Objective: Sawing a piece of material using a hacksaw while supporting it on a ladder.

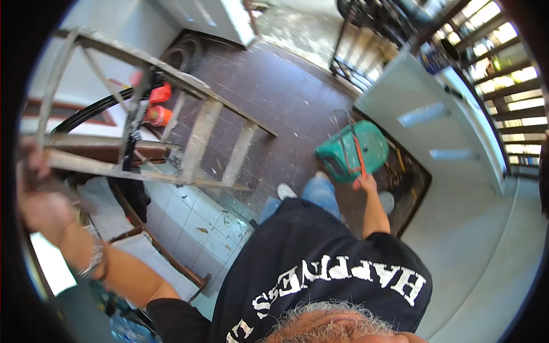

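Beside my right leg, my right hand (361,182) is closed around an orange-red handle (358,151) that runs over a green plastic tub-like container (370,143). The container leans on the dark floor with thin grey wires at its far side; its inside is hidden. At the far left, my left hand (46,208) is raised and smeared by motion, with a watch on its wrist. Something dark lies against its fingers, too blurred to name. Closest to that hand is a paint-spattered wooden stepladder (200,137), and I cannot tell whether the two touch.
An orange-red bucket (159,116) and a black curved strip (86,111) show behind the ladder. Below it are pale tiles (200,211) and wooden seating with light cushions (154,263). A gate (351,71) stands at the doorway, a motorcycle (377,17) beyond. A low wall (434,108) borders the right.
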The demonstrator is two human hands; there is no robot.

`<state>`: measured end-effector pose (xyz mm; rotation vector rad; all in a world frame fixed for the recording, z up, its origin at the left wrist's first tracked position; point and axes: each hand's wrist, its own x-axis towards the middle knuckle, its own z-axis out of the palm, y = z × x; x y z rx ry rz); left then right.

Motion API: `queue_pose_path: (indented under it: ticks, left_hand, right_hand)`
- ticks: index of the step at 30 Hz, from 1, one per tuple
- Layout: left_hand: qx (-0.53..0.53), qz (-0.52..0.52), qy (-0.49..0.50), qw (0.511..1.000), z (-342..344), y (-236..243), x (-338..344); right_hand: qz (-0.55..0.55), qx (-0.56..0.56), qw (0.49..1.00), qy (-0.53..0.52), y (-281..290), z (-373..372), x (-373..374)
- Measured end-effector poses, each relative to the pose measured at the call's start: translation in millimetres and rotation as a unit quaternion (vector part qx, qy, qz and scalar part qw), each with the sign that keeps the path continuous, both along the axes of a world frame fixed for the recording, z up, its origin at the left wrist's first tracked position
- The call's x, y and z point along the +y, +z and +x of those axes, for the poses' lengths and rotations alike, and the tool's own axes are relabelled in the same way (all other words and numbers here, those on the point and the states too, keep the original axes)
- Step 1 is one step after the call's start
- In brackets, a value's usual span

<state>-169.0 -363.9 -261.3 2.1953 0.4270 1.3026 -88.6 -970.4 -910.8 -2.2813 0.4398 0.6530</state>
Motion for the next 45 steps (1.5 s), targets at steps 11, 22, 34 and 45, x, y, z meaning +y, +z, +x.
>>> queue_pose_path:
  ticks: [11,22,34,45]
  left_hand:
    - [0.071,-0.424,-0.044,0.902,-56,-296,-201]
    - [0.066,-0.521,0.108,0.844,-109,-367,-229]
    - [0.047,-0.489,0.227,0.841,-175,-373,-302]
    - [0.020,-0.524,0.294,0.799,-242,-380,-395]
  right_hand:
    - [-0.021,0.143,0.962,-0.230,-164,11,-80]
    - [0.025,0.145,0.933,-0.328,-179,12,-62]
    - [0.001,0.134,0.928,-0.347,-129,-5,-29]
    - [0.379,0.065,0.896,-0.220,-15,58,-56]
